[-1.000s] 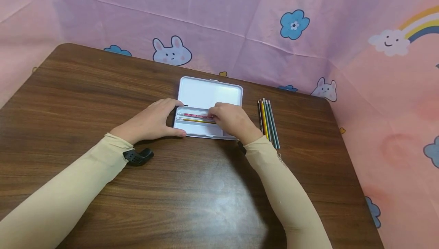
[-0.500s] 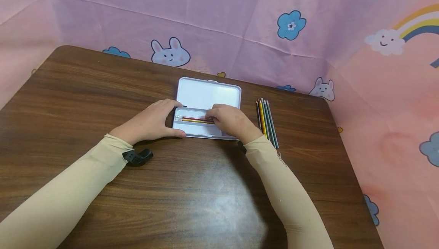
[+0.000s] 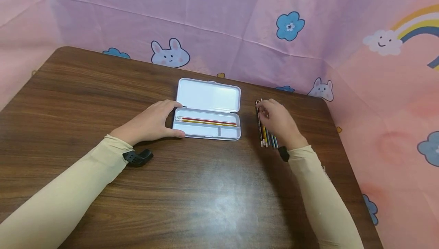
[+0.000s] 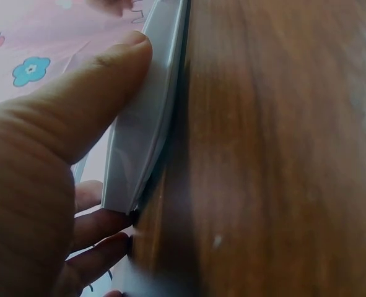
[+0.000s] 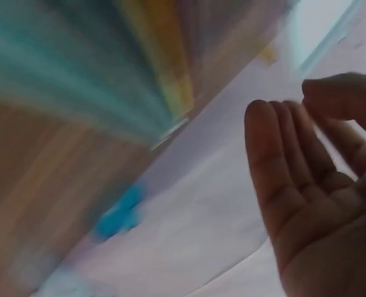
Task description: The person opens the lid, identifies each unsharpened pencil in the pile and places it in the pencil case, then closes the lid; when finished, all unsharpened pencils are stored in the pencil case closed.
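Note:
An open white pencil case (image 3: pixel 202 131) lies on the table. A red pencil (image 3: pixel 210 120) and a yellow pencil (image 3: pixel 210 123) lie side by side in its long rear compartment. My left hand (image 3: pixel 151 123) holds the case's left end, thumb (image 4: pixel 108 86) along the front wall and fingers round the other side. To the right, my right hand (image 3: pixel 279 121) hovers over a row of loose pencils (image 3: pixel 263 138), some dark, yellow and green. Its fingers are loosely bent with nothing between them in the right wrist view, and it covers the middle of the row.
The case's lid (image 3: pixel 209 94) stands tipped back towards the far table edge. In front of the case stretches the brown wooden table (image 3: pixel 192 188). A pink and purple patterned cloth (image 3: pixel 212 20) hangs behind and to the right.
The red pencil has shifted forward against the yellow one. My right hand has let go inside the case and moved right, over the loose pencils. My left hand stays put.

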Demonstrator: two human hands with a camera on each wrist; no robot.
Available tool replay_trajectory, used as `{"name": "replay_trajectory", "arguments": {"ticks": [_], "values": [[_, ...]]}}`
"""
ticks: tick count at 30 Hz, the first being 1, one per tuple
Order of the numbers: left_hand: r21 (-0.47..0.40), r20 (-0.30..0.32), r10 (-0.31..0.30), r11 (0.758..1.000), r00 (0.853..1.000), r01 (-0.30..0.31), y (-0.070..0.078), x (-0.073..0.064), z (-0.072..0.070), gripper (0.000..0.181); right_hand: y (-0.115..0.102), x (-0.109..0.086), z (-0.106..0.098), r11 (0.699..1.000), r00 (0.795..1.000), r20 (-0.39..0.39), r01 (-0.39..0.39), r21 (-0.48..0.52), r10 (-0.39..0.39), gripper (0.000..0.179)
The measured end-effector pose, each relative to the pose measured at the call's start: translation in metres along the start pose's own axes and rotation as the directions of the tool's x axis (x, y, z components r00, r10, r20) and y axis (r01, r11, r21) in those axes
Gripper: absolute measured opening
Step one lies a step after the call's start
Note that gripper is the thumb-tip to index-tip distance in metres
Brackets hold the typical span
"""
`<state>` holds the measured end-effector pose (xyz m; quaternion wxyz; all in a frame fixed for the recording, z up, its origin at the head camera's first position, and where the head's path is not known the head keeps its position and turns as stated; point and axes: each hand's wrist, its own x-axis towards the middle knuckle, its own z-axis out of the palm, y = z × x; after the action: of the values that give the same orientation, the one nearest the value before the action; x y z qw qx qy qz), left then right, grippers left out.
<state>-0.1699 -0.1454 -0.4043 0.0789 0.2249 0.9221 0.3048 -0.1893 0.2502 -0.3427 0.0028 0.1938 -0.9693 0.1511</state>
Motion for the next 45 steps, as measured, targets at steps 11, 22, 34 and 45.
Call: {"name": "replay_trajectory", "arguments": {"ticks": [11,22,34,45], "values": [[-0.015,0.001,0.004,1.000,1.000,-0.004,0.000,-0.001,-0.001,0.101,0.058,-0.030,-0.001,0.889,0.893,0.291,-0.408,0.206,0.343,0.038],[-0.004,0.008,0.021,1.000,1.000,-0.021,0.003,0.001,-0.001,0.102,0.055,-0.035,-0.003,0.889,0.871,0.282,-0.445,0.106,0.402,0.036],[0.001,0.006,0.015,1.000,1.000,-0.015,0.001,-0.001,-0.002,0.102,0.059,-0.043,-0.005,0.905,0.877,0.227,-0.418,-0.072,0.424,0.036],[-0.001,0.012,0.008,1.000,1.000,-0.008,0.003,-0.002,-0.002,0.101,0.058,-0.045,-0.003,0.886,0.861,0.208,-0.445,-0.130,0.463,0.038]]}}
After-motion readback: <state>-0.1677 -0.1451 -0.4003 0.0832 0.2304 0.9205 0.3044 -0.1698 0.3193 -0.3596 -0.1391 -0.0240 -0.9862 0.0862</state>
